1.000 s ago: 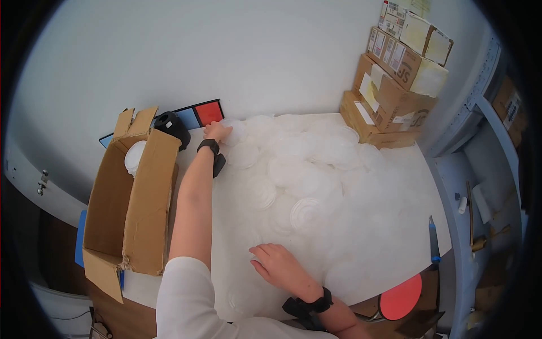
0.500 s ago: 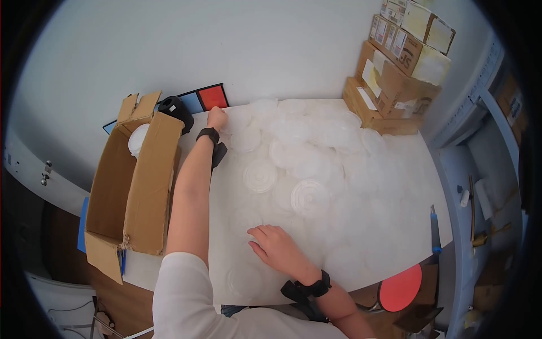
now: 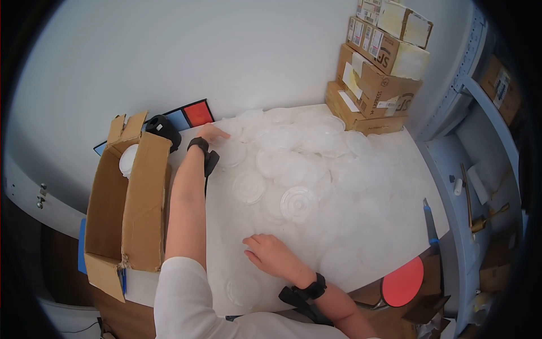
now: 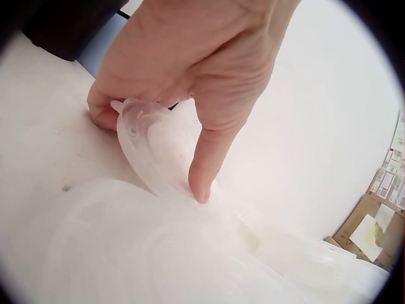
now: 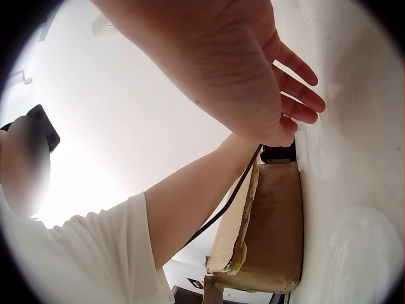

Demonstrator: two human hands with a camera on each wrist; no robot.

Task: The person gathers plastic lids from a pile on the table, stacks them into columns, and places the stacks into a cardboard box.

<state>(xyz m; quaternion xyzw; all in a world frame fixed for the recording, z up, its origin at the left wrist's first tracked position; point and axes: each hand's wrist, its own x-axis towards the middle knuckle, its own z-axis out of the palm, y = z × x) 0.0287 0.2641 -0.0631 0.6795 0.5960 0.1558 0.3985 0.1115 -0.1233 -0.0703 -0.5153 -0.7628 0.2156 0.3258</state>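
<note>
Many translucent plastic lids (image 3: 297, 204) lie spread and heaped over the white table. At the far left of the heap, my left hand (image 3: 211, 133) reaches down among them. In the left wrist view a clear lid (image 4: 140, 130) stands tilted between its fingers and thumb, fingertips curled at one edge and the thumb down on the other side. More lids overlap just below it. My right hand (image 3: 275, 257) is over the near part of the table, its fingers loosely extended and holding nothing; the right wrist view shows them spread near the tabletop.
On the left, an open cardboard box (image 3: 148, 203) has a white round item (image 3: 129, 160) inside. Behind it are a black cylindrical object (image 3: 164, 129) and a red-and-blue panel (image 3: 197, 113). Stacked cartons (image 3: 375, 85) stand back right; a blue-handled cutter (image 3: 431, 222) lies at the right edge.
My left hand first moved back toward the wall and has now come down at the lids at the far left. The right hand has stayed about where it was. The head view has shifted slightly.
</note>
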